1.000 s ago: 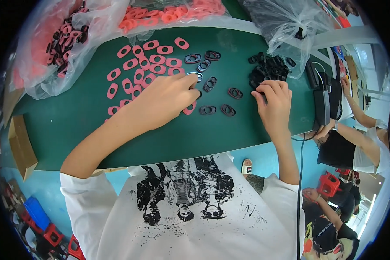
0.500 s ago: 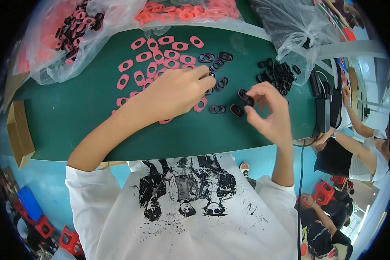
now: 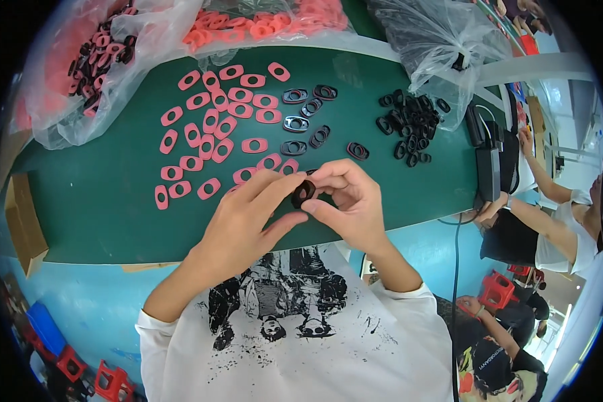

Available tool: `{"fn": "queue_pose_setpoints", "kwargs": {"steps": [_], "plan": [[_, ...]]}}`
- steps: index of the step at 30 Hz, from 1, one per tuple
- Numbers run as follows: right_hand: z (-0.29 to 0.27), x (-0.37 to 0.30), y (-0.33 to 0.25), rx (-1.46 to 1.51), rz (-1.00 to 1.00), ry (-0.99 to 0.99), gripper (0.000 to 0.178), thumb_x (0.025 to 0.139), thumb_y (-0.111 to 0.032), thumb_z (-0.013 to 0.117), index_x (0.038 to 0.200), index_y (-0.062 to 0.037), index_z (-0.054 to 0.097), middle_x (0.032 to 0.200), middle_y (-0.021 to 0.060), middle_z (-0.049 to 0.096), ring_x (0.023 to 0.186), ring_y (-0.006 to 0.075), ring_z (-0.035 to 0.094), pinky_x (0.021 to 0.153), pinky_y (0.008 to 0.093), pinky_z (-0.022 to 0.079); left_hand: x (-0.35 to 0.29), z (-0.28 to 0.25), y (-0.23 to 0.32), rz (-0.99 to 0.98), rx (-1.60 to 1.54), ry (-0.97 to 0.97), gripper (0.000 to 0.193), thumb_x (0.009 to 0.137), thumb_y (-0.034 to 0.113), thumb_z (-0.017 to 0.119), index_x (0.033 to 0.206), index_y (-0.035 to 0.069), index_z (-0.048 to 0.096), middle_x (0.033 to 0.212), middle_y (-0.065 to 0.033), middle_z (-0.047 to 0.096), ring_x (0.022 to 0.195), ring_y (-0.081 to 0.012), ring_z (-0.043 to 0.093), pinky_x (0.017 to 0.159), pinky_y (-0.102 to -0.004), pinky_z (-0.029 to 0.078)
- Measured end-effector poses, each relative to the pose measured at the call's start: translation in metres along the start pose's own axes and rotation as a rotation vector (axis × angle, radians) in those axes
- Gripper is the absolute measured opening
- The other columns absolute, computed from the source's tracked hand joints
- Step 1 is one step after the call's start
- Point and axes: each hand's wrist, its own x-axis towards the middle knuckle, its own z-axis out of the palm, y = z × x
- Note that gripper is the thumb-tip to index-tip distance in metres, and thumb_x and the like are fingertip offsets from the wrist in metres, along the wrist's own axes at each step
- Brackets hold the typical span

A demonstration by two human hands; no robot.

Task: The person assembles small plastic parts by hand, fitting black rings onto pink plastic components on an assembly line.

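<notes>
Near the table's front edge, my left hand (image 3: 248, 213) and my right hand (image 3: 352, 209) meet around a small black oval ring-shaped part (image 3: 303, 193). Fingertips of both hands pinch it from either side, and part of it is hidden. Loose pink oval plates with round holes (image 3: 254, 145) lie to the left and beyond my left hand. Several dark oval plates with holes (image 3: 293, 148) rest just past my hands, and one more dark oval plate (image 3: 358, 151) lies apart, beyond my right hand. Farther right is a heap of small black rings (image 3: 400, 120).
Clear plastic bags line the back: one with mixed pink and black parts (image 3: 100, 63), one with coral-pink parts (image 3: 261, 23), and a grey-looking one (image 3: 442, 50). A cardboard piece (image 3: 28, 221) stands at left. A black power adapter (image 3: 488, 171) sits at right, near another person's arm (image 3: 556, 231).
My left hand has come back from the plates toward me, and my right hand has moved left with the black part. Both hands now meet on it. The whole view has shifted slightly.
</notes>
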Motion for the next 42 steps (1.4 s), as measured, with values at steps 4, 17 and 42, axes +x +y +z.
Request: {"fn": "queue_pose_setpoints", "kwargs": {"steps": [4, 17, 42], "plan": [[-0.008, 0.005, -0.009, -0.128, -0.055, 0.014, 0.026, 0.086, 0.008, 0.067, 0.111, 0.0027, 0.061, 0.113, 0.0141, 0.065, 0.101, 0.0166, 0.063, 0.087, 0.0306, 0.052, 0.008, 0.012, 0.002, 0.012, 0.041, 0.129, 0.041, 0.079, 0.000, 0.075, 0.118, 0.004, 0.061, 0.098, -0.0085, 0.061, 0.069, -0.0213, 0.060, 0.058, -0.0312, 0.050], [-0.100, 0.032, -0.035, -1.537, -0.265, 0.138, 0.022, 0.080, -0.008, 0.074, 0.100, -0.0042, 0.066, 0.100, 0.0080, 0.062, 0.088, 0.0291, 0.062, 0.070, 0.0378, 0.051, -0.001, 0.039, -0.018, -0.075, 0.416, 0.323, 0.028, 0.080, 0.003, 0.073, 0.105, -0.001, 0.061, 0.098, -0.0096, 0.056, 0.066, -0.0269, 0.062, 0.056, -0.0368, 0.051], [-0.019, 0.146, -0.031, -0.874, -0.488, -0.562, 0.026, 0.075, 0.009, 0.058, 0.095, -0.0013, 0.072, 0.088, 0.0115, 0.069, 0.078, 0.0236, 0.065, 0.068, 0.0323, 0.053, 0.000, 0.065, -0.011, -0.025, 0.615, 0.305, 0.019, 0.073, 0.005, 0.067, 0.089, 0.003, 0.058, 0.088, -0.0082, 0.049, 0.068, -0.0207, 0.063, 0.049, -0.0333, 0.050]]}}
